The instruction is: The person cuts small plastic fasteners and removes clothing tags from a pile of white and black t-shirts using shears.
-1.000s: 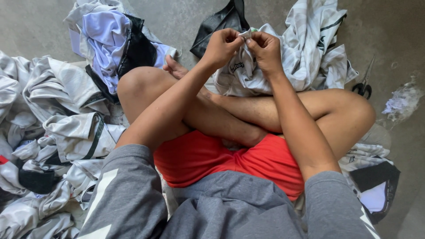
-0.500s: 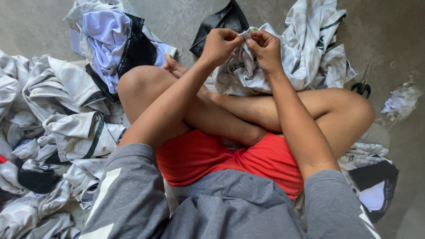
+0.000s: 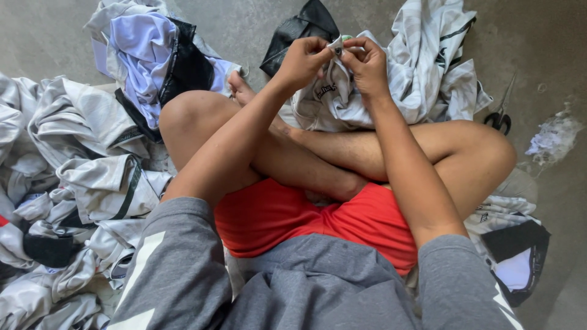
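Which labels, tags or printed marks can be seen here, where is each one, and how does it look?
Small tag: pinched between left hand and right hand, whitish, on the white garment.
Dark printed mark: on that garment's fold below the hands, small.
No packages, signs or screens.

Little has moved: the left hand [image 3: 304,60] and right hand [image 3: 367,63] have drawn slightly closer together over the small white fabric tag [image 3: 335,44] of the pale grey striped cloth garment [image 3: 428,73], fingertips now pinching it from both sides.
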